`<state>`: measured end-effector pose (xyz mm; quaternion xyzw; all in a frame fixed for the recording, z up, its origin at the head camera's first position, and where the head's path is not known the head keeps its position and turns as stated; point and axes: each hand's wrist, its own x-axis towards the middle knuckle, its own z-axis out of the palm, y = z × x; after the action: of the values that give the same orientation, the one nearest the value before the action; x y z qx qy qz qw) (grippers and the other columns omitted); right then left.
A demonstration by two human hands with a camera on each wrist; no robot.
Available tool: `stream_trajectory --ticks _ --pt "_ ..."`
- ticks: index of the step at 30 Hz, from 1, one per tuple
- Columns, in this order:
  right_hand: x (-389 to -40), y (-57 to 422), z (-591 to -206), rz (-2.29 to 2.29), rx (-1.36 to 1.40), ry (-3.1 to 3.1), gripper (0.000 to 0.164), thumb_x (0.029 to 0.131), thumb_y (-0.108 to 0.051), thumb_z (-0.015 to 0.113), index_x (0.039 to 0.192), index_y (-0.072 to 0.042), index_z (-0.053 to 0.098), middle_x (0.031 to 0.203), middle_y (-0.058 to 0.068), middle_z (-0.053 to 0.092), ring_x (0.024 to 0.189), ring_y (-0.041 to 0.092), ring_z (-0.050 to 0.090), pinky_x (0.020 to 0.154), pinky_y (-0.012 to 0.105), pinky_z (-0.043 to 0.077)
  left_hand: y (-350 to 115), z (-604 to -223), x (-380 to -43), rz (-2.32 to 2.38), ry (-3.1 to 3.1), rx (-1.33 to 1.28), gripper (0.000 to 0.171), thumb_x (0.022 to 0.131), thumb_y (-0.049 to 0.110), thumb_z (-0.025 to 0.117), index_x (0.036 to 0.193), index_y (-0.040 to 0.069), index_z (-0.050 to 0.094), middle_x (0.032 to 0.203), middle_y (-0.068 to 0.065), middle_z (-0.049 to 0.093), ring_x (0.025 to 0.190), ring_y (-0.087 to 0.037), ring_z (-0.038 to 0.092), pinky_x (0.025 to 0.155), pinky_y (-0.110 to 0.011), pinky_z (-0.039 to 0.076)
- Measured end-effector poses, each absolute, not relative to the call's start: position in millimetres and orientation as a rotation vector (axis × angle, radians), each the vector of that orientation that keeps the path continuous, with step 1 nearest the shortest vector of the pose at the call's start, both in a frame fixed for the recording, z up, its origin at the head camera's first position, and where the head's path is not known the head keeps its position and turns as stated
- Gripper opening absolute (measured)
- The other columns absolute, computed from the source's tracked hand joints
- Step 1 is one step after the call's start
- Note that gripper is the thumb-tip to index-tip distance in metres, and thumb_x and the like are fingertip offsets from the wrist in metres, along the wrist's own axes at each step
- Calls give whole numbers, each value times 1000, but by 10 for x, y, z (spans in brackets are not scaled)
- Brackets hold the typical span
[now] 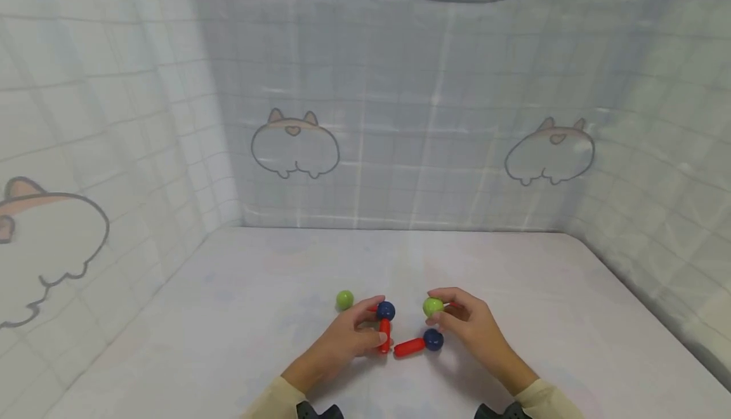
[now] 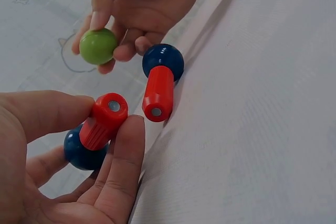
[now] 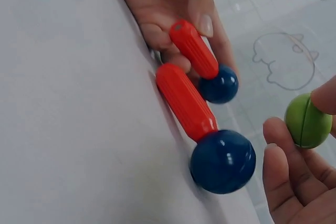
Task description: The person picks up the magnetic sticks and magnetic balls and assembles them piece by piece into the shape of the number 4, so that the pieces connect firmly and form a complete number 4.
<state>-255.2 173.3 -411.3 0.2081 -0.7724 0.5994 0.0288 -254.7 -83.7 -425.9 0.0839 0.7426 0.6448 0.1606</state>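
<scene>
Pinched between thumb and fingers of the left hand (image 1: pixel 349 338), a red rod (image 2: pixel 100 129) carries a navy ball (image 1: pixel 385 310) at its end, while I see the right hand (image 1: pixel 468 322) hold a green ball (image 1: pixel 433 307) with its thumb and fingers. Just between the hands, near the held rod but apart from it, I have a second red rod (image 1: pixel 409 347) lying joined to a second navy ball (image 1: pixel 433 339) on the pale table (image 1: pixel 274 292). Beyond the left hand I make out another green ball (image 1: pixel 344 299), with a checked sheet (image 1: pixel 394 190) behind everything.
</scene>
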Motion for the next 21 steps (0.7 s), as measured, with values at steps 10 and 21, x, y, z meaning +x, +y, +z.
stream_trajectory --ticks 10,21 --pt "-2456 1675 -4024 2016 706 -2375 31 92 -9 64 119 4 56 102 19 63 84 33 66 70 34 56 -832 -4260 -2547 1867 2119 262 67 85 9 71 145 18 45 127 -12 54 95 -23 65 83 -41 54" --pt "-2379 1677 -4050 2062 810 -2429 28 93 -10 64 118 0 57 109 20 57 83 37 66 74 37 56 -840 -4266 -2551 1857 2121 271 66 85 10 70 145 18 45 130 -13 52 95 -23 65 85 -41 53"
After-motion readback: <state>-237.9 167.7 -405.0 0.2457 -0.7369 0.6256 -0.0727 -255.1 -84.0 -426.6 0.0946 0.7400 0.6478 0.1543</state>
